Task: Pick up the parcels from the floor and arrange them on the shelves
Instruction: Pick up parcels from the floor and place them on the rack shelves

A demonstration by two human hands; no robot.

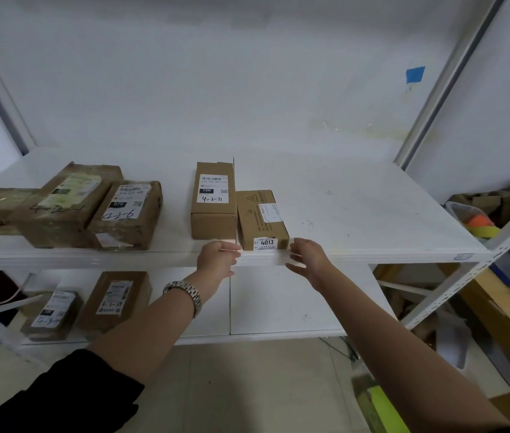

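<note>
A small brown parcel (261, 218) with a white "4013" sticker lies at the front edge of the upper white shelf (356, 214). It stands against a taller parcel (214, 200) marked "4-2-71". My left hand (217, 257) is at the small parcel's front left corner, fingers loosely curled against the shelf edge, with a metal watch on the wrist. My right hand (308, 256) is at the front right corner, thumb near the parcel and fingers relaxed over the shelf edge. Neither hand wraps round the parcel.
Three taped parcels (97, 207) crowd the upper shelf's left part. Two more parcels (91, 303) lie on the lower shelf (278, 304). Cardboard scraps and tape rolls (481, 214) fill the neighbouring rack at right. A yellow-green item (381, 407) lies on the tiled floor.
</note>
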